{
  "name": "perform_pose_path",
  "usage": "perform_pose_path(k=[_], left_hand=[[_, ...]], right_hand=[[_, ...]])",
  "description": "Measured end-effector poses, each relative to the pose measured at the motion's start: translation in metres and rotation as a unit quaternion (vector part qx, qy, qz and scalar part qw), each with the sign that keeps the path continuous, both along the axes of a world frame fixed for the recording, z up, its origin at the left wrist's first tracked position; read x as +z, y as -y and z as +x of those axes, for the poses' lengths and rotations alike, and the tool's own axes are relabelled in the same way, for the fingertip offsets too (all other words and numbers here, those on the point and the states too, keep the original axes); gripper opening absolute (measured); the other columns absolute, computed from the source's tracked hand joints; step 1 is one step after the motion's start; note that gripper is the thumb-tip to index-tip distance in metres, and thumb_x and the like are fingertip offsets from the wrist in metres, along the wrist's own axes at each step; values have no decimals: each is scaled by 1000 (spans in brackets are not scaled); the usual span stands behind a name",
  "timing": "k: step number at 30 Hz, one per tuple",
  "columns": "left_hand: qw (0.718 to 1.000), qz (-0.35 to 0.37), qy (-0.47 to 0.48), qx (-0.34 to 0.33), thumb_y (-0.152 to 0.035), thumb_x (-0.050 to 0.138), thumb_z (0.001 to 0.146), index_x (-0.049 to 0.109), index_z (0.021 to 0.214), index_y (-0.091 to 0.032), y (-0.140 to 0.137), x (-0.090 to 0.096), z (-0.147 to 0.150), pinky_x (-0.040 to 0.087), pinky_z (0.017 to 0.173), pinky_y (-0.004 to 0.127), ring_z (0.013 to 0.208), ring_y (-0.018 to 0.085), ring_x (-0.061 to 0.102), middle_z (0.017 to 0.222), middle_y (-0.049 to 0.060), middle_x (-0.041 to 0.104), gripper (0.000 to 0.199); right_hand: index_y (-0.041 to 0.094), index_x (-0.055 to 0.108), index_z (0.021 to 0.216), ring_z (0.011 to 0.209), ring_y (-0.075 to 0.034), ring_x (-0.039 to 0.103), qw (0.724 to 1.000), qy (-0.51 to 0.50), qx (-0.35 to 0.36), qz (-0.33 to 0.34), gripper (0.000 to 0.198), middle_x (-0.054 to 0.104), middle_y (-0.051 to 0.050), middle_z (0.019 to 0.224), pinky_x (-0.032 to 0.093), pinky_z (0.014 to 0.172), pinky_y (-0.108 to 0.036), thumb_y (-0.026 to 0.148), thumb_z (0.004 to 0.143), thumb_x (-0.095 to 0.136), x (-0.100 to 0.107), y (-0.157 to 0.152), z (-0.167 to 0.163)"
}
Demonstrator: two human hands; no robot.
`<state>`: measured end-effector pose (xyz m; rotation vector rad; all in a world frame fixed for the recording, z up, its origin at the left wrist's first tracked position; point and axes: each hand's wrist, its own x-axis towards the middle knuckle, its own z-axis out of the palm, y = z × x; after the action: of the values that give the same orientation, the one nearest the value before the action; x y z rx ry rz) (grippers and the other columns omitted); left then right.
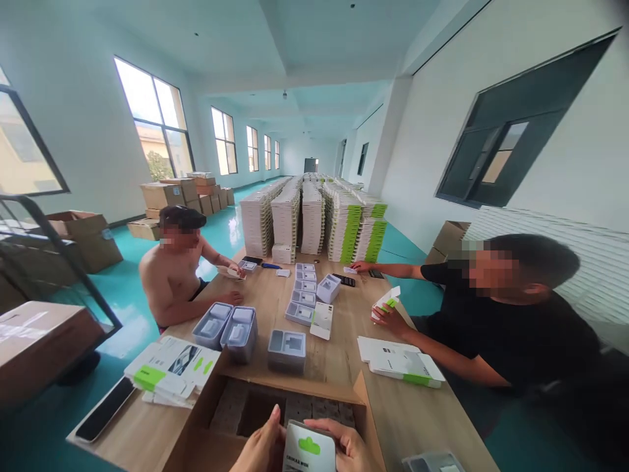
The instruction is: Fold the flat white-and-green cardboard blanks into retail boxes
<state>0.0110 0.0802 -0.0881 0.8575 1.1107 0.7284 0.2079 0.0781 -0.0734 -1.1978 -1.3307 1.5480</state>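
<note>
A small white retail box (308, 451) with a green hang-hole panel is between my hands at the bottom of the view. My right hand (350, 447) grips it from the right, fingers over its top edge. My left hand (261, 442) holds its left side, thumb pointing up and the other fingers partly hidden. Just beyond is an open cardboard carton (289, 387), with small packed boxes (228, 410) and a dark gap inside. Past the carton stands a stack of clear plastic trays (286, 354). Flat printed box sleeves (171, 364) lie to the left.
Co-workers sit left (171, 282) and right (521, 321); the right one holds a white-green box (386, 303). More trays (239, 331), sleeves (403, 364) and a phone (105, 410) lie on the table (339, 364). Tall box stacks (285, 219) fill its far end. A trolley (63, 262) stands left.
</note>
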Motion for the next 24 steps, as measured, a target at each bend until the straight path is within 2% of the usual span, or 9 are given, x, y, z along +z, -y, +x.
perform_pose_path(k=[2,5,9,13,17,24], left_hand=[[998,-19,50,23,-93,65,60,47,67,-24,-4,3,-7,47,62,28,56,12,55,59,-6,52,71],[996,-12,87,17,-80,81,55,50,77,-22,-8,9,-16,44,59,23,55,9,54,63,-9,56,69],[993,-23,110,-44,-69,89,56,59,74,-17,-13,14,-25,48,62,24,58,11,61,64,-5,64,62],[985,-59,129,-99,-65,93,53,71,83,-13,-19,16,-33,55,77,31,73,17,71,77,4,75,63],[975,-94,130,-153,-57,96,55,75,85,-13,-29,19,-41,56,82,33,79,19,73,82,7,79,58],[963,-114,103,-220,-47,97,59,79,91,-14,-44,23,-46,54,78,28,73,14,71,79,2,79,49]], right_hand=[[27,85,104,100,-33,76,1000,2,21,8,33,83,-6,103,56,89,-42,40,75,75,-2,-3,0],[25,84,105,93,-32,75,998,12,60,1,37,82,-6,95,55,83,-41,47,78,73,2,-3,-2],[23,82,108,92,-30,73,994,32,107,-4,40,81,-5,94,52,85,-40,50,82,68,17,0,-1],[23,80,113,95,-29,69,987,37,153,-12,44,79,-6,98,49,89,-40,54,85,66,29,-1,3],[26,76,120,102,-27,65,986,21,164,-22,52,77,-6,109,45,95,-41,64,88,63,34,-1,5],[23,77,115,92,-25,61,990,-2,132,-46,73,74,-6,98,43,92,-41,85,82,56,30,0,5]])
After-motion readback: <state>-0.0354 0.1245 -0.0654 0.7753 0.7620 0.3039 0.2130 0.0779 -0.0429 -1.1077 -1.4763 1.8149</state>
